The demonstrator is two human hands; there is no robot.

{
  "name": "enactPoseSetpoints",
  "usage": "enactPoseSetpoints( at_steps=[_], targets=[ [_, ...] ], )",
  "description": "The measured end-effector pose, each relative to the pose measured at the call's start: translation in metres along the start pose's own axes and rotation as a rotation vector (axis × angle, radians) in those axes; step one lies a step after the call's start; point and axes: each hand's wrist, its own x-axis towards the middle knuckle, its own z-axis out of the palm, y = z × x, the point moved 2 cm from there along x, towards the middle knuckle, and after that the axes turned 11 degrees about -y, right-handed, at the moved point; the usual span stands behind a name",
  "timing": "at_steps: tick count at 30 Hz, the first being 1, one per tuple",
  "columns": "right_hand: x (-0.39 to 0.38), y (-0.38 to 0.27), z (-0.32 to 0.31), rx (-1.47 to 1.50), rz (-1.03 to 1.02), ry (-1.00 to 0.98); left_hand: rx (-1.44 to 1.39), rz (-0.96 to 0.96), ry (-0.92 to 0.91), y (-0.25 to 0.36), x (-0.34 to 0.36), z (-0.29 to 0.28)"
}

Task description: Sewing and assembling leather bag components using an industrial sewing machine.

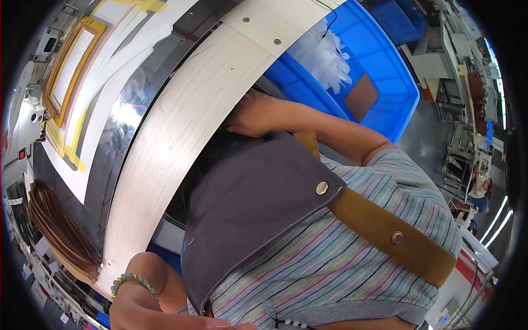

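Note:
My right hand [250, 116] reaches down beside the inner edge of a pale wood-grain table rim [165, 118], near my lap. Its fingers are lost in shadow under that edge, so I cannot tell what they touch. Raised close to the lower edge of the view is my left hand [157, 316], wearing a beaded bracelet [133, 279]. One finger stretches out to the right; the rest is cut off, and nothing shows in it. Between the arms hangs a dark purple-grey apron [256, 201] with a mustard strap [393, 236] over a striped shirt.
Beyond the rim lie white sheets with yellow tape and a yellow-edged frame [69, 71] near a white sewing machine [27, 118]. A stack of brown pieces [60, 231] sits at left. A blue bin [399, 88] at upper right holds white strips [324, 58] and a brown piece [361, 98].

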Motion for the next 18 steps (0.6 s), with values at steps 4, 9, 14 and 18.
enactPoseSetpoints(
  at_steps=[4, 9, 14, 18],
  targets=[
    [0.004, 0.002, 0.005, 0.022, -0.019, -0.028, 0.012, 0.021, 0.001, -0.001, 0.000, 0.000],
    [0.005, 0.002, 0.012, 0.010, -0.038, -0.003, -0.013, 0.050, 0.008, -0.007, -0.002, -0.002],
    [-0.003, 0.006, 0.008, 0.145, 0.010, -0.004, -0.025, 0.058, 0.003, -0.010, -0.005, -0.005],
    [-0.003, 0.014, 0.017, 0.088, -0.069, 0.234, -0.034, 0.082, 0.036, -0.014, -0.005, -0.005]
  ],
)
